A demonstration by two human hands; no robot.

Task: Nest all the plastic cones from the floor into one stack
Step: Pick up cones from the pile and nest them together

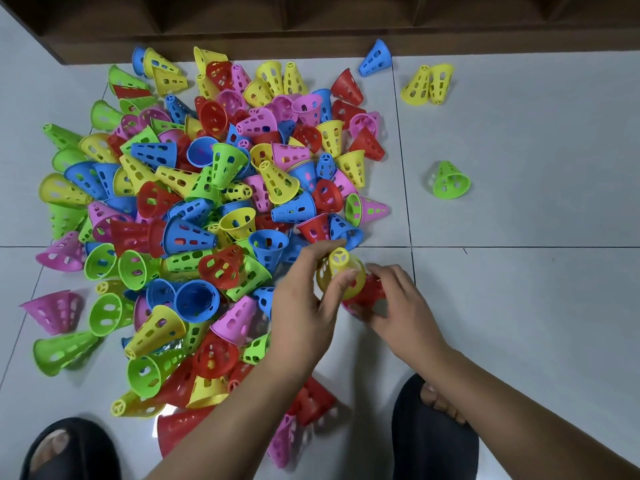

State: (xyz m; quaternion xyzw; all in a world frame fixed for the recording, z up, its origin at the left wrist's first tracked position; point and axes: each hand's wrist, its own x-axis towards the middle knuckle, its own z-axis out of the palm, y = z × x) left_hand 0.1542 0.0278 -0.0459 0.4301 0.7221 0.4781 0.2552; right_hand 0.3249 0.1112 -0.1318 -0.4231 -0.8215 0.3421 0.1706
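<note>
Head view looks straight down on hollow plastic cones: smooth, blunt-tipped funnels with oval slots cut through the walls, a flared rim and a small spoked cap. The left hand point(304, 306) pinches a yellow cone point(341, 271) between its thumb and curled fingers, with the cap turned up toward the camera. That cone sits over a red cone point(369, 292), which the right hand point(398, 303) grips from the opposite side, fingers curled round its wall. The rim of a pink cone point(349, 307) shows just underneath. How deeply the yellow one is seated cannot be told. This short stack is held between the two hands, over the floor point(519, 306) of pale grey, glossy tiles with thin dark joints. Left of the left hand and beyond it spreads the pile point(207, 202) of red, blue, yellow, green and pink cones. They lie tumbled on their sides and over one another, the nearest just off the left fingertips. More red and pink ones lie blurred under the left forearm. Beyond the right hand, well apart, a green cone point(450, 181) lies with its mouth toward the camera. Farther off are two yellow cones point(427, 84) side by side and a blue cone point(375, 58), near a dark brown wooden base point(311, 36). Nearer than the hands are two dark slippers point(65, 452), one of them partly under the right forearm.
</note>
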